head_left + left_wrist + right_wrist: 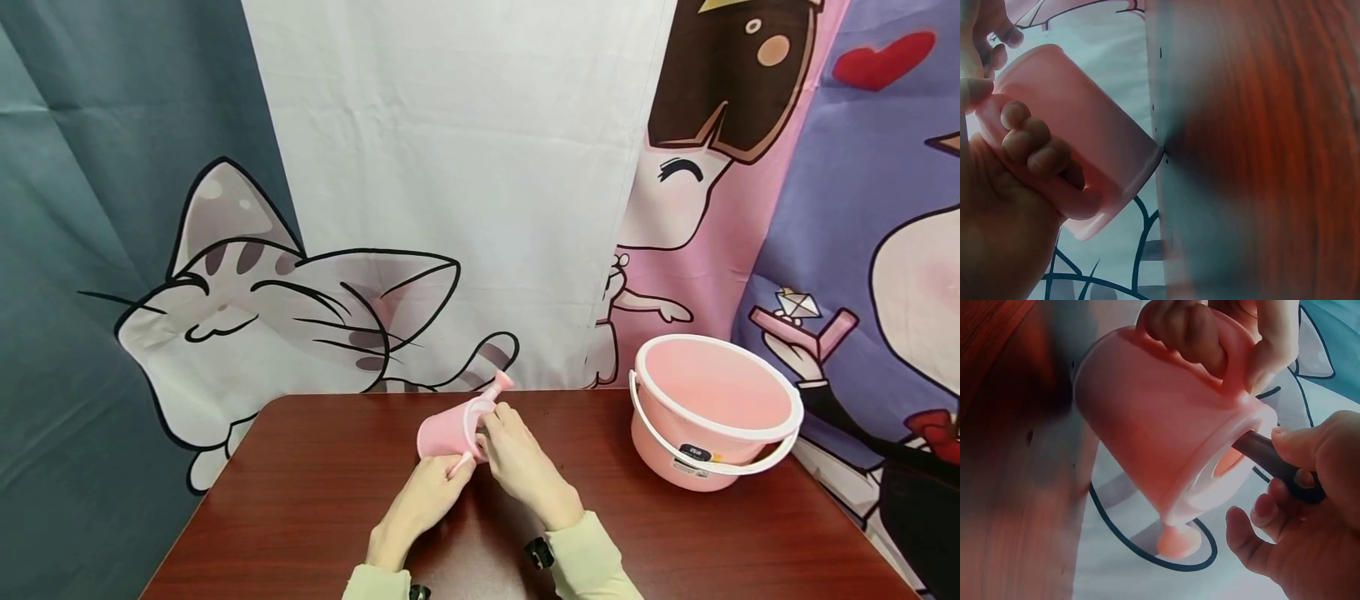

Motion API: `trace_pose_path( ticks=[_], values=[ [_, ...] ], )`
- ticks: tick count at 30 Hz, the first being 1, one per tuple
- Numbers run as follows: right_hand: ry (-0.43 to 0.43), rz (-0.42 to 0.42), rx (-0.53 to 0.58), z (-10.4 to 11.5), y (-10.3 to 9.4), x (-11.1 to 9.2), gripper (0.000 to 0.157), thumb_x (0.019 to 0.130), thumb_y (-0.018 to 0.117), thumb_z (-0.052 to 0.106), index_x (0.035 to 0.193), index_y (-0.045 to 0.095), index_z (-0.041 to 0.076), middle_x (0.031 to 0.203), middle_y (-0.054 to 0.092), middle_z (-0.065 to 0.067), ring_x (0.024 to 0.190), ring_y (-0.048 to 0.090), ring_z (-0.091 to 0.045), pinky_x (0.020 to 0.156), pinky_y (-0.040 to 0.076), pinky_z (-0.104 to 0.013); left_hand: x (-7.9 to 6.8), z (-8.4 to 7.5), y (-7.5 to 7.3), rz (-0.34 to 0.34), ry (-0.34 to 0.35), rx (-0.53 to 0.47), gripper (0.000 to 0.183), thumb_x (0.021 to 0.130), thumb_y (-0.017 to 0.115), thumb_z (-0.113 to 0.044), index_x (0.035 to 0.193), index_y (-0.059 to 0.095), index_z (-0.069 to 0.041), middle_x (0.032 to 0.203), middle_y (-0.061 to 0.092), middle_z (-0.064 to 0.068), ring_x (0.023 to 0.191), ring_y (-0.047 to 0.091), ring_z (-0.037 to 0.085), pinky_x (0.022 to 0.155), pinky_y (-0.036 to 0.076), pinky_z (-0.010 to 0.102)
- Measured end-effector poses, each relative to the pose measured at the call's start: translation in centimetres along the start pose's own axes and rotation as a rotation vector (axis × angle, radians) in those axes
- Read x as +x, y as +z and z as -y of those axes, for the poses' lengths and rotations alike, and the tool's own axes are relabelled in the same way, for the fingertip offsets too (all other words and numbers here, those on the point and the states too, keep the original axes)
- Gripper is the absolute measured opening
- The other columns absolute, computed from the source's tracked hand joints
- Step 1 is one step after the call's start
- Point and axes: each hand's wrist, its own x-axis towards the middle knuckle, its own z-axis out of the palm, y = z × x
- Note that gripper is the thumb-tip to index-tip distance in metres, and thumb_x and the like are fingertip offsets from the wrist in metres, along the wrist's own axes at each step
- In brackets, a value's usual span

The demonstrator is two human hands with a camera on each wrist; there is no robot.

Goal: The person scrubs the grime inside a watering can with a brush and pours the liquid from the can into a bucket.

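A pink toy watering can (444, 432) is tilted on its side, its opening toward the right and its spout (495, 385) pointing up and away. My left hand (429, 493) grips the can's loop handle, fingers curled round it in the left wrist view. At the can's opening, my right hand (527, 468) pinches a black handle (1272, 464) with a hole near its end. The far part of this black-handled thing is inside the can, so its kind is hidden. Whether the can touches the table is hard to tell.
A pink bucket (667, 433) with a white rim and a white carrying handle stands at the right of the brown wooden table (300, 517). Behind the table's back edge hangs a printed cloth (450, 167) with cartoon figures.
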Motion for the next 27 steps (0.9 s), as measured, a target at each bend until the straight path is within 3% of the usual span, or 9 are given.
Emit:
trace_pose_path(
  ticks=[11,27],
  values=[
    [0.044,0.019,-0.075,-0.68,0.17,-0.33,0.014,0.089,0.068,0.008,0.096,0.057,0.003,0.082,0.043,-0.005,0.075,0.047,-0.026,0.066,0.043,-0.037,0.01,-0.16,-0.07,-0.002,0.017,0.024,0.047,0.1,0.05,-0.037,0.058,0.037,-0.022,0.053,0.031,-0.013,0.048,0.03,0.001,0.046,0.028,0.02],
    [0.091,0.051,-0.126,-0.43,-0.05,-0.69,0.012,0.087,0.068,0.007,0.086,0.056,0.004,0.074,0.042,-0.005,0.071,0.047,-0.027,0.064,0.043,-0.038,0.08,-0.16,-0.03,0.004,0.03,0.078,0.044,0.099,0.052,-0.034,0.059,0.039,-0.022,0.054,0.031,-0.013,0.049,0.03,0.001,0.047,0.029,0.02]
  ],
)
